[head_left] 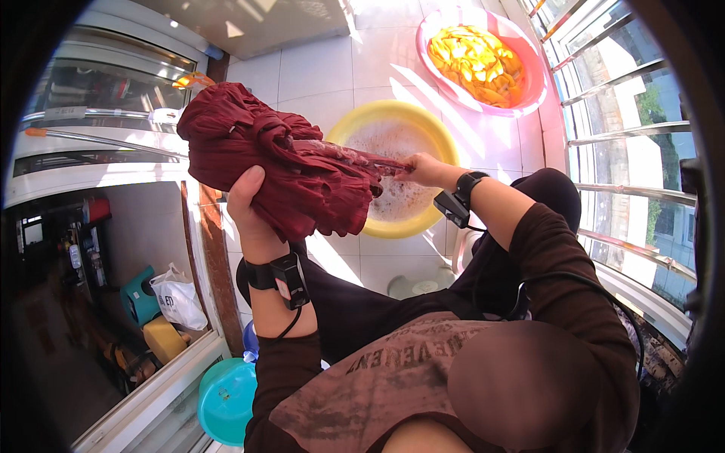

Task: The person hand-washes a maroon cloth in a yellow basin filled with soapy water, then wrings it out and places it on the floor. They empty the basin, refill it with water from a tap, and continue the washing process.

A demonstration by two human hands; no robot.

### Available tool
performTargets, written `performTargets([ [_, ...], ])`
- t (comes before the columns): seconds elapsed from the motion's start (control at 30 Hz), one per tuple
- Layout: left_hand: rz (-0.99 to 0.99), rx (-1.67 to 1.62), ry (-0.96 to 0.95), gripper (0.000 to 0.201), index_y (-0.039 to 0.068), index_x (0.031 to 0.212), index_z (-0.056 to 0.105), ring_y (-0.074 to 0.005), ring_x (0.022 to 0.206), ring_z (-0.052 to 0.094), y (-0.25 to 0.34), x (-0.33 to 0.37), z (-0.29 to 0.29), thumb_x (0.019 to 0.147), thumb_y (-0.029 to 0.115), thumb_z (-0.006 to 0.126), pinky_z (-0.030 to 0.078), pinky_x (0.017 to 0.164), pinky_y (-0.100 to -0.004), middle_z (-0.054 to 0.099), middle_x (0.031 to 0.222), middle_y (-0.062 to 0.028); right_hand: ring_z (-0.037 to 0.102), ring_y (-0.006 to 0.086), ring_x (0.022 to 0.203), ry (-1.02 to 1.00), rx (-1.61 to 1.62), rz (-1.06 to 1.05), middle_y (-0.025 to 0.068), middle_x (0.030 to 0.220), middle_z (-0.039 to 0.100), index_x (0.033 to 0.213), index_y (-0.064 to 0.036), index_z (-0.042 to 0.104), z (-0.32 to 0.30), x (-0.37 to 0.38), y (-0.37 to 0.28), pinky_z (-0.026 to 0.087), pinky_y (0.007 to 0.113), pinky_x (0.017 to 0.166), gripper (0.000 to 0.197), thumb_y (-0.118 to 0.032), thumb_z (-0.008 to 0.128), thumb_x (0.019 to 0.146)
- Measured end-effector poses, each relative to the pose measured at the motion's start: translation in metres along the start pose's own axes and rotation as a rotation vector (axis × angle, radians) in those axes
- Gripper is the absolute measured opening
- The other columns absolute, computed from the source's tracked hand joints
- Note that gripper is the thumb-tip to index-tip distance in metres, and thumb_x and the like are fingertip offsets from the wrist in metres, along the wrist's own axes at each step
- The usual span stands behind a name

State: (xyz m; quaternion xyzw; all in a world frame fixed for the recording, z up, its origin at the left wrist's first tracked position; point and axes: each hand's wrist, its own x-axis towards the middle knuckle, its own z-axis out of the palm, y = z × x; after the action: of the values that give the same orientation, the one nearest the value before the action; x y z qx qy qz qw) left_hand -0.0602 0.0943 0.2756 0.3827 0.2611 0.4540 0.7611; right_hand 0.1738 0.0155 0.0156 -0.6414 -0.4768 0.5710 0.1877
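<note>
maroon ruffled garment (260,143): bunched in left hand (248,202), thumb on top | right hand (424,170): pinching its narrow end, bulk leftward

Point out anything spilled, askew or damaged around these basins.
Nothing clearly stands out. The yellow basin holds sudsy water, the pink basin holds yellow-orange fabric, and the left hand and right hand grip dark red fabric. Strong glare on the tiles could hide small splashes.
</note>
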Motion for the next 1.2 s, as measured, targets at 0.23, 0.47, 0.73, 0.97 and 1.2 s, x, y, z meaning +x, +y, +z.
performTargets([
  [0.23, -0.024, -0.068, -0.025, 0.074, 0.004, 0.134, 0.035, -0.0342, 0.107, 0.056, -0.001, -0.014, -0.001, 0.066, 0.019, 0.060, 0.047, 0.094, -0.0484, 0.052, 0.120, -0.0176, 0.051, 0.0274, 0.109, 0.266, 0.054, -0.536, 0.0064, 0.106, 0.056, 0.117, -0.0136, 0.059, 0.034, 0.007, -0.031, 0.043, 0.038, 0.092, 0.045, -0.014, 0.072, 0.074],
  [0.47, 0.012, 0.051, -0.038, 0.076, 0.005, 0.136, 0.034, -0.0345, 0.111, 0.054, 0.005, -0.013, -0.011, 0.067, 0.027, 0.057, 0.045, 0.097, -0.0495, 0.050, 0.124, -0.0171, 0.051, 0.0287, 0.100, 0.031, -0.452, -0.341, 0.0056, 0.104, 0.055, 0.110, -0.0176, 0.066, 0.029, 0.026, -0.004, 0.042, 0.038, 0.088, 0.032, -0.025, 0.069, 0.079],
  [0.73, 0.052, 0.098, 0.105, 0.063, -0.002, 0.125, 0.044, -0.0301, 0.094, 0.062, 0.011, -0.016, -0.018, 0.067, 0.014, 0.061, 0.053, 0.087, -0.0415, 0.058, 0.108, -0.0162, 0.054, 0.0304, 0.101, 0.090, -0.406, 0.055, 0.0132, 0.105, 0.055, 0.104, -0.0209, 0.068, -0.018, 0.010, 0.079, 0.043, 0.036, 0.090, 0.025, -0.029, 0.068, 0.080],
  [0.97, 0.019, -0.017, 0.096, 0.054, -0.002, 0.122, 0.046, -0.0262, 0.091, 0.063, 0.015, -0.014, -0.031, 0.072, 0.013, 0.062, 0.054, 0.083, -0.0399, 0.059, 0.107, -0.0149, 0.058, 0.0309, 0.099, 0.154, -0.154, -0.131, 0.0160, 0.102, 0.062, 0.106, -0.0018, 0.062, -0.047, -0.007, -0.005, 0.044, 0.036, 0.090, 0.025, -0.012, 0.050, 0.086],
  [1.2, -0.041, 0.087, -0.013, 0.056, 0.000, 0.123, 0.044, -0.0227, 0.098, 0.060, -0.006, 0.002, -0.036, 0.072, 0.009, 0.065, 0.052, 0.088, -0.0360, 0.057, 0.109, -0.0112, 0.058, 0.0105, 0.092, 0.205, 0.038, -0.217, 0.0050, 0.097, 0.063, 0.110, 0.0004, 0.055, -0.068, -0.075, -0.144, 0.046, 0.025, 0.083, 0.024, -0.011, 0.053, 0.089],
])
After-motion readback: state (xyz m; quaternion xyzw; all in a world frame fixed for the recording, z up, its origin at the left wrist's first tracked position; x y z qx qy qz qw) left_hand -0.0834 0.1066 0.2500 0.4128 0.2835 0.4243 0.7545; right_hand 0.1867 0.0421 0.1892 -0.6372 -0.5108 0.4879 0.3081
